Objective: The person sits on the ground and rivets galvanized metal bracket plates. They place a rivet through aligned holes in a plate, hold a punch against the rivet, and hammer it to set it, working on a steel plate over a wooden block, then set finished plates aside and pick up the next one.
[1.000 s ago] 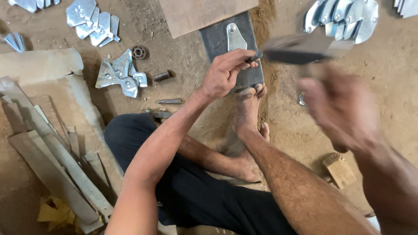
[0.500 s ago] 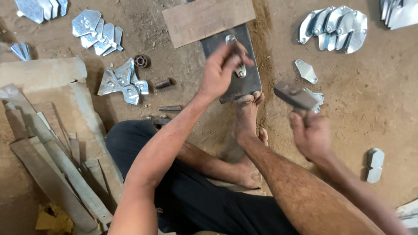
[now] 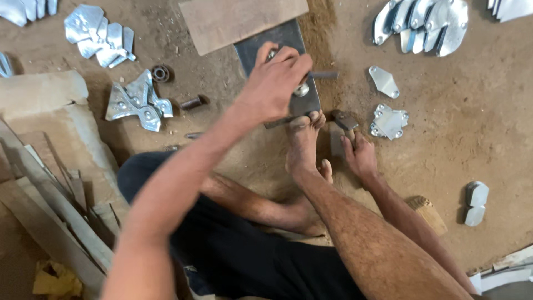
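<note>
Punch [image 3: 321, 74] crosswise under left hand [image 3: 275, 83]

both arms are bare, with no sleeves, gloves, rings or watch seen on the left hand [image 3: 275, 83] or the right hand [image 3: 361, 158]. dark shorts [image 3: 239, 250] are worn, and the legs and foot [image 3: 302, 144] are left uncovered.
</note>
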